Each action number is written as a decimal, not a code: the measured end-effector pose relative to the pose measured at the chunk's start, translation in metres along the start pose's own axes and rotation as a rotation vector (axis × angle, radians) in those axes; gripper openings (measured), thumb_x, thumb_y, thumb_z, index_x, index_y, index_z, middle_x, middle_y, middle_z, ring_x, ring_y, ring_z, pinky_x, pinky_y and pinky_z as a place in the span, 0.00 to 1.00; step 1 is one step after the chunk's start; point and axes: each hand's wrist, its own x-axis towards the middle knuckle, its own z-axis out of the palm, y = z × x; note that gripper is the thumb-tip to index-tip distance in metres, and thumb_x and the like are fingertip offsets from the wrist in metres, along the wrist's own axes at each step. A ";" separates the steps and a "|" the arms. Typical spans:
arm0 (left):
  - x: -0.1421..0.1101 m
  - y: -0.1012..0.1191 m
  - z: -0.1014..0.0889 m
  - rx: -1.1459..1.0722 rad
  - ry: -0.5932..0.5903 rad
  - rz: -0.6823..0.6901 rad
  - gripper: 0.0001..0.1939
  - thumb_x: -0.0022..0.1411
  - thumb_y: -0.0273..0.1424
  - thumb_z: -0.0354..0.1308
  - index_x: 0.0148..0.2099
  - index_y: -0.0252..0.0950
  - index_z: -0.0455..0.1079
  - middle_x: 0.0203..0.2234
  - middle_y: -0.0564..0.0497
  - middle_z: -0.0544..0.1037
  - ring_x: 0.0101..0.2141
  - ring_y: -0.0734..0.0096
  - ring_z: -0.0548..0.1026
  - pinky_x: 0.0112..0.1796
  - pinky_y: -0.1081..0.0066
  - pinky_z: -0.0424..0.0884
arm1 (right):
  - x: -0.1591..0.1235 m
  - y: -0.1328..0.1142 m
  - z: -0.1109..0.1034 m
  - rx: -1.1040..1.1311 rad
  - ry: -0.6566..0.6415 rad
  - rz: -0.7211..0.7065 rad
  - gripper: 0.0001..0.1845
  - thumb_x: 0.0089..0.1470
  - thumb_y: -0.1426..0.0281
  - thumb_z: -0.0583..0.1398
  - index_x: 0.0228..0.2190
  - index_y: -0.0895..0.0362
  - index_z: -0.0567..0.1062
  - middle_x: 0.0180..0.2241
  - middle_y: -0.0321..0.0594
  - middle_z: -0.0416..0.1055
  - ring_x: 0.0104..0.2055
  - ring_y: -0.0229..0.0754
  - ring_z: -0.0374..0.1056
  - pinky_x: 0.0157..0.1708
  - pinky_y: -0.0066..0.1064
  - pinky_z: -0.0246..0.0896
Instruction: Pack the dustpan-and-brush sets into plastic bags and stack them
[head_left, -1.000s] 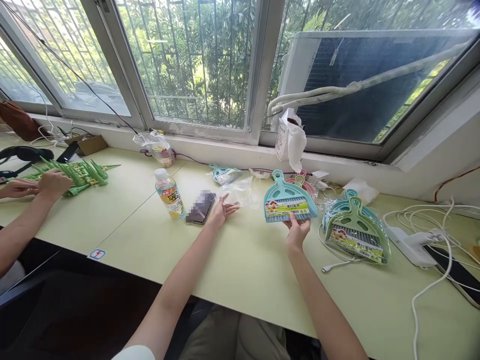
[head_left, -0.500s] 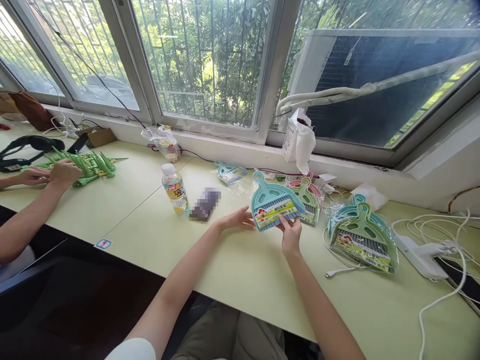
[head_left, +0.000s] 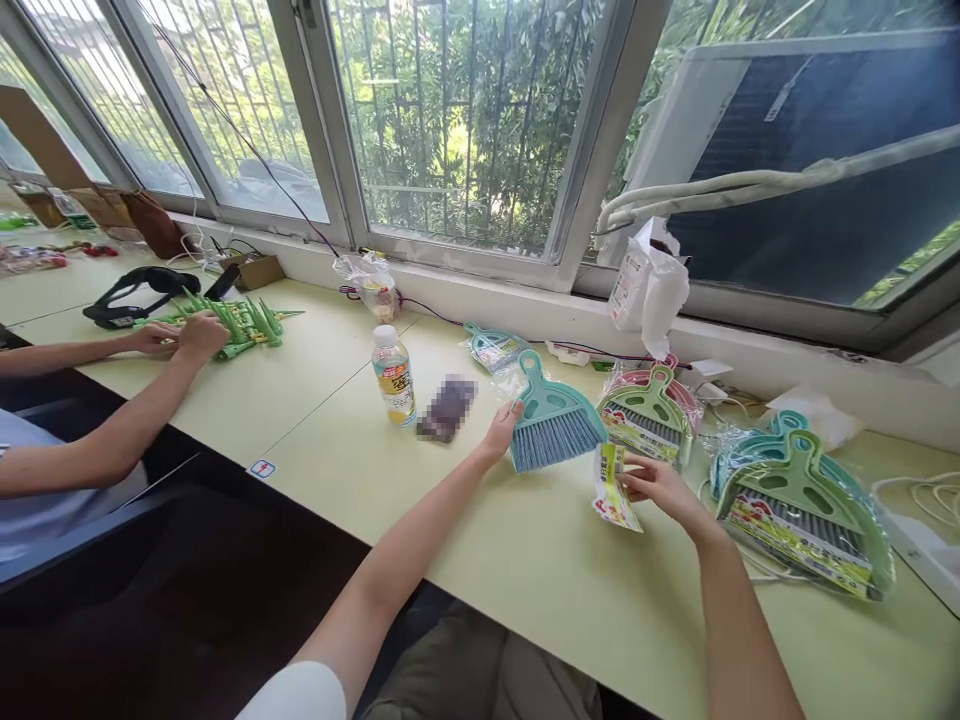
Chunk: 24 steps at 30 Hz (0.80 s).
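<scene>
My left hand [head_left: 501,432] grips the left edge of a blue brush and dustpan set [head_left: 556,425], its grey-blue bristles facing me. Just right of it, my right hand [head_left: 660,488] pinches a yellow-green printed label card [head_left: 616,490], which is bent and apart from the set. Behind my right hand lie a wrapped green dustpan set [head_left: 646,412] and a pink one partly covered by it. Farther right, another green dustpan set [head_left: 806,510] in clear plastic lies over blue ones.
A drink bottle [head_left: 394,378] stands left of a blurred phone [head_left: 448,408]. Another wrapped blue set [head_left: 495,348] lies near the window wall. At left, a co-worker's hands [head_left: 196,335] work on green spiky pieces [head_left: 251,325]. White cables [head_left: 934,495] lie at right.
The label card has come off the blue set and is now in my right hand, moved right. My left hand has closed on the set's edge. The view has shifted left.
</scene>
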 end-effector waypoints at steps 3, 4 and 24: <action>-0.012 0.002 0.008 0.289 0.053 0.068 0.19 0.63 0.45 0.50 0.47 0.37 0.70 0.38 0.43 0.77 0.52 0.50 0.68 0.53 0.58 0.58 | -0.011 -0.009 0.000 -0.430 0.250 -0.140 0.25 0.40 0.60 0.65 0.42 0.55 0.75 0.34 0.47 0.76 0.21 0.43 0.68 0.22 0.39 0.66; -0.018 0.002 0.012 0.386 0.061 0.087 0.20 0.63 0.45 0.49 0.49 0.38 0.69 0.37 0.43 0.77 0.51 0.49 0.69 0.53 0.56 0.59 | -0.015 -0.015 0.005 -0.580 0.368 -0.217 0.25 0.43 0.60 0.64 0.44 0.55 0.74 0.38 0.48 0.75 0.22 0.42 0.67 0.23 0.38 0.65; -0.063 0.030 0.038 0.743 -0.317 0.374 0.25 0.67 0.45 0.40 0.60 0.40 0.60 0.47 0.47 0.75 0.42 0.61 0.75 0.43 0.66 0.69 | -0.028 -0.038 0.076 -0.169 0.490 -0.575 0.14 0.50 0.58 0.60 0.29 0.58 0.76 0.29 0.41 0.71 0.20 0.37 0.64 0.22 0.31 0.63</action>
